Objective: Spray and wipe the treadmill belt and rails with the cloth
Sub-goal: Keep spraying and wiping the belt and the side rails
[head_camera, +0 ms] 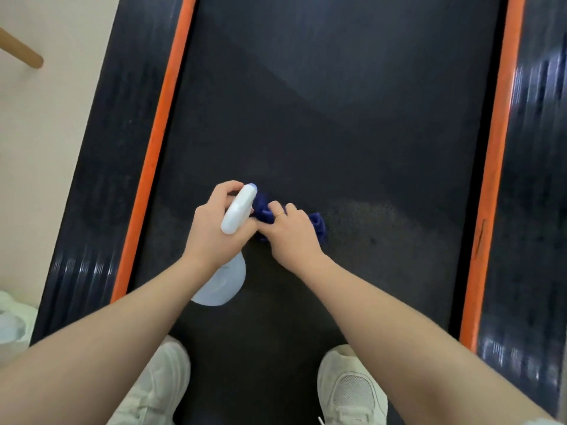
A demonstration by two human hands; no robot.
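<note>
Meanwhile, left hand (pixel 214 228) grips a white spray bottle (pixel 237 214), nozzle aimed at the blue cloth (pixel 317 223) bunched in right hand (pixel 290 233) above the treadmill belt (pixel 337 118), seemingly to dampen it.

Blue cloth (pixel 317 223), white bottle (pixel 237 214) (orange rails (pixel 153 148)).

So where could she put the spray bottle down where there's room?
The belt ahead of the hands lies bare between the two orange strips, and so does the lighter patch right of the blue cloth. It is crowded in the middle, where the left hand grips the spray bottle and the right hand holds the cloth, and near the shoes.
</note>
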